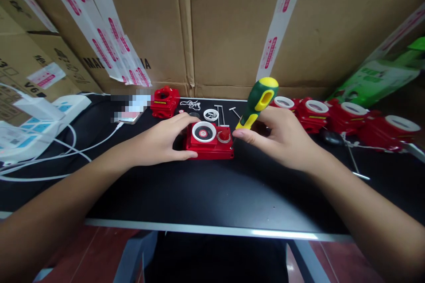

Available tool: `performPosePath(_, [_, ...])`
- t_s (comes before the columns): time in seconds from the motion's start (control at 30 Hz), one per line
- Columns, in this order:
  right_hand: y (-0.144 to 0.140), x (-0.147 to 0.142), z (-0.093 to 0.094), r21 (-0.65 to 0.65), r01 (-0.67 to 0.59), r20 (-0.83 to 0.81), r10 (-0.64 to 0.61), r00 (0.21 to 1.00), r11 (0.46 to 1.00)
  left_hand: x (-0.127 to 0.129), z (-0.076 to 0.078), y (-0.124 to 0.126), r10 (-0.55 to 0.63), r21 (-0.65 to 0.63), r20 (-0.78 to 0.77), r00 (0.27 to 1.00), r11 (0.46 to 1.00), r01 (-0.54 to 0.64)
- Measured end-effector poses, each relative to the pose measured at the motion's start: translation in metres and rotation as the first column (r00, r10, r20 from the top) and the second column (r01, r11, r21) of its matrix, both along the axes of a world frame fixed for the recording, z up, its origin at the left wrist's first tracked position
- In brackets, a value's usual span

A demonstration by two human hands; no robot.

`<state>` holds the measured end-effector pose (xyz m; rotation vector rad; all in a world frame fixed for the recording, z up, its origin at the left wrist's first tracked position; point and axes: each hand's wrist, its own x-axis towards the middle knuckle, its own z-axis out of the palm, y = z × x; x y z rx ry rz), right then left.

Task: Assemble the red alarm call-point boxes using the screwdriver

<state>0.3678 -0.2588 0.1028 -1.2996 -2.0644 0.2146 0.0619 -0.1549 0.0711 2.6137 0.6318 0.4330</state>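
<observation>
At the far left of the frame a white power strip (49, 112) sits on the black counter (212, 194), with white cables (66, 152) trailing across the surface toward a phone (131, 112) lying further back. A small red plastic housing (165, 101) stands behind, left of centre, near the cardboard boxes (229, 26) that wall off the back of the counter. The left hand (162, 141) rests at centre left, its grip closed loosely around the left end of the red rectangular plastic unit with a white ring on top (210, 140), thumb on the front edge and fingers over the back. That unit lies flat on the counter at the middle of the frame. Just behind it lie a loose white plastic ring (210, 115) and thin metal pins (221, 114). Right of the unit, the right hand (279, 139) grips a screwdriver with a green and yellow handle (258, 101), the handle tilted up and to the right, its lower end pointing at the unit's right edge; the tip is hidden. At the right, a row of red units with white rings (345, 117) runs along the back of the counter.
</observation>
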Motion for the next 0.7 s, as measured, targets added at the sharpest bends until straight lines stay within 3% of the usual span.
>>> performPosePath(0.23, [-0.0013,0.0003,0.0032,-0.133,-0.086,-0.051,0.08,0.995,0.987,-0.0031,-0.0009,0.0032,0.034,-0.021,-0.016,0.999,0.999,-0.034])
performPosePath(0.4, [-0.0016,-0.0003,0.0009,-0.158,-0.188,-0.127,0.169,0.977,0.969,-0.0022,-0.0006,0.0023,0.025,0.005,-0.012,1.0,1.0,-0.025])
performPosePath(0.57, [-0.0008,-0.0041,-0.0005,-0.168,-0.03,-0.128,0.008,0.992,0.985,-0.0017,0.0011,0.0015,0.016,-0.002,-0.009,1.0,1.0,-0.016])
performPosePath(0.7, [-0.0002,-0.0041,-0.0017,-0.05,0.135,-0.056,-0.138,0.989,0.99,-0.0015,0.0025,0.0012,0.018,0.011,-0.021,1.0,1.0,-0.018])
